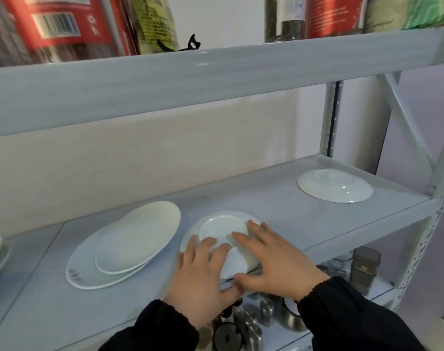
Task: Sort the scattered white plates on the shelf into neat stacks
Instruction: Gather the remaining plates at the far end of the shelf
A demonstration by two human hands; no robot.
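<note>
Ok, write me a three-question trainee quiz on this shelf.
1. True or false: the far-right plate lies upside down, alone.
2. The left hand and right hand rest on: A) the middle plate B) the far-right plate C) no plate at all.
3. Fill in: at left, the smaller plate rests on a ___ plate.
Key: 1 true; 2 A; 3 larger plate.

Head camera looks forward and down, close over the shelf (pixel 317 224).

White plates (pixel 334 186) on a pale grey shelf (pixel 279 198); black sleeves (pixel 355 315).
</note>
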